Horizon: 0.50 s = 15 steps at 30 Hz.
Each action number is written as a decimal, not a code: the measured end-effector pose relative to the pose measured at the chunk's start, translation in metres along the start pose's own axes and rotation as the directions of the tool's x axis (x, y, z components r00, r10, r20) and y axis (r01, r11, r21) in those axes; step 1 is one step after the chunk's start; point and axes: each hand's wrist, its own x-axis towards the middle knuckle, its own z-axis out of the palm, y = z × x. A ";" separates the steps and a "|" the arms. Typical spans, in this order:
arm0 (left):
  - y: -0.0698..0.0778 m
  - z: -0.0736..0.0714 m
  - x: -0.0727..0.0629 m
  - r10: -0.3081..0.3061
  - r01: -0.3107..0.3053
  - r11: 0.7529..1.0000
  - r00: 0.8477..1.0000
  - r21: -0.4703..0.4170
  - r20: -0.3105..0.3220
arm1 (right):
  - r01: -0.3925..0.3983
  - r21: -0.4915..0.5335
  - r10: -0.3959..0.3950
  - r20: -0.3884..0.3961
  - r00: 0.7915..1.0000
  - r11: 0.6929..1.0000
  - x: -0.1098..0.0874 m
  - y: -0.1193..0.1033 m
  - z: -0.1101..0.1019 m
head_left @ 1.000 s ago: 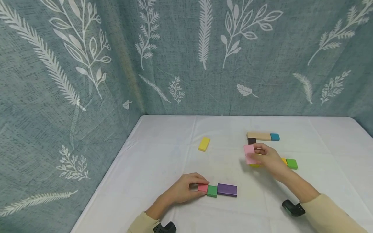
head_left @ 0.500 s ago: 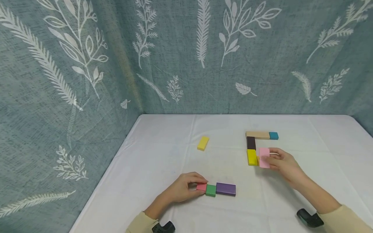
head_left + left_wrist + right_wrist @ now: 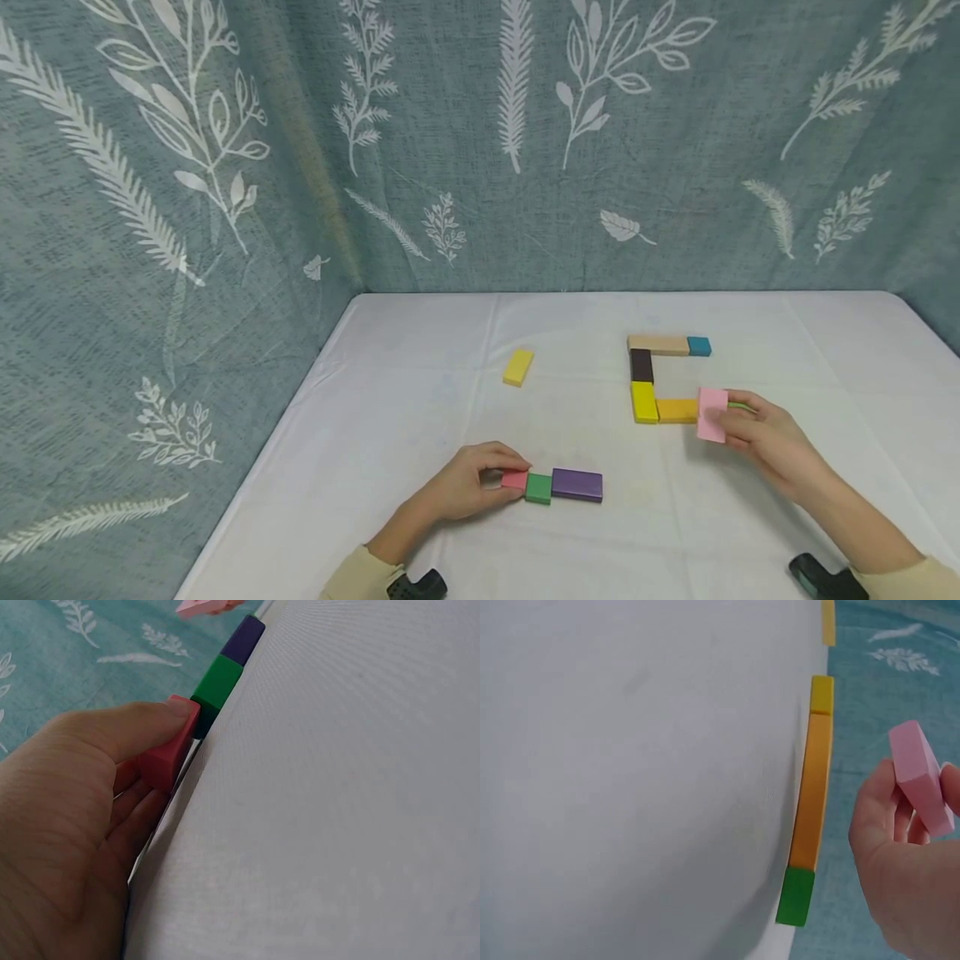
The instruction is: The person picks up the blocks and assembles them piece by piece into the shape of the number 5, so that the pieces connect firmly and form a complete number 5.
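My left hand (image 3: pixel 471 483) pinches a red block (image 3: pixel 514 479) on the table between thumb and fingers. A green block (image 3: pixel 538 488) adjoins it on the right, followed by a purple block (image 3: pixel 577 484). My right hand (image 3: pixel 772 437) holds a pink block (image 3: pixel 712 414) above the table, over the right end of an orange block (image 3: pixel 677 411). In the right wrist view a bright green block (image 3: pixel 796 896) sits at the orange block's end; the head view mostly hides it behind my hand. A yellow block (image 3: pixel 643 402) joins the orange block's left end.
Behind the yellow block stand a dark brown block (image 3: pixel 641 365), a natural wood block (image 3: pixel 658 345) and a blue block (image 3: pixel 699 346), joined in an angular line. A separate yellow block (image 3: pixel 518 367) lies left of them on the white-covered table (image 3: pixel 420 375). A patterned curtain (image 3: pixel 465 142) hangs behind.
My right hand has carried the pink block rightward, from over the yellow block to the orange block's right end. The left hand keeps its grip on the red block.
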 end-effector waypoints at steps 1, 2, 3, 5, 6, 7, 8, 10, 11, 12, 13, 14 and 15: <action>0.000 0.000 0.000 -0.001 0.001 1.000 1.000 -0.001 -0.001 | 0.002 0.017 -0.002 0.002 1.000 1.000 -0.001 0.001 -0.002; 0.000 0.000 0.000 -0.004 0.004 1.000 1.000 -0.004 -0.002 | 0.002 0.035 -0.003 0.005 1.000 0.999 -0.002 0.002 -0.004; -0.001 0.000 0.000 -0.007 0.007 1.000 1.000 -0.007 -0.002 | 0.003 0.059 -0.004 0.009 1.000 0.998 -0.002 0.003 -0.006; -0.001 0.000 0.000 -0.012 0.012 1.000 1.000 -0.009 -0.003 | 0.002 0.099 -0.003 0.015 1.000 0.995 -0.003 0.004 -0.009; -0.001 0.000 0.000 -0.012 0.012 1.000 1.000 -0.010 -0.002 | 0.001 0.120 -0.003 0.018 1.000 0.993 -0.004 0.005 -0.010; -0.002 0.000 0.000 -0.018 0.018 1.000 1.000 -0.014 -0.001 | -0.001 0.139 -0.002 0.019 1.000 0.990 -0.004 0.005 -0.012; -0.002 0.000 0.000 -0.021 0.021 1.000 1.000 -0.014 0.000 | -0.003 0.156 0.000 0.019 1.000 0.988 -0.005 0.006 -0.013; -0.001 0.000 0.000 -0.022 0.022 1.000 1.000 -0.013 0.001 | -0.005 0.161 0.002 0.018 1.000 0.987 -0.006 0.007 -0.015; -0.001 0.000 0.000 -0.020 0.020 1.000 1.000 -0.010 0.001 | -0.009 0.165 0.006 0.017 1.000 0.986 -0.006 0.008 -0.017; -0.001 0.000 0.000 -0.019 0.019 1.000 1.000 -0.011 0.001 | -0.013 0.164 0.010 0.017 1.000 0.986 -0.007 0.009 -0.018; 0.000 0.000 0.000 -0.016 0.016 1.000 1.000 -0.008 0.000 | -0.018 0.166 0.015 0.018 1.000 0.986 -0.008 0.009 -0.019; 0.000 0.000 0.000 -0.014 0.014 1.000 1.000 -0.007 -0.001 | -0.024 0.169 0.021 0.018 1.000 0.985 -0.008 0.010 -0.020; 0.001 0.000 0.001 -0.009 0.009 1.000 1.000 -0.005 -0.002 | -0.031 0.155 0.029 0.020 0.999 0.987 -0.009 0.011 -0.021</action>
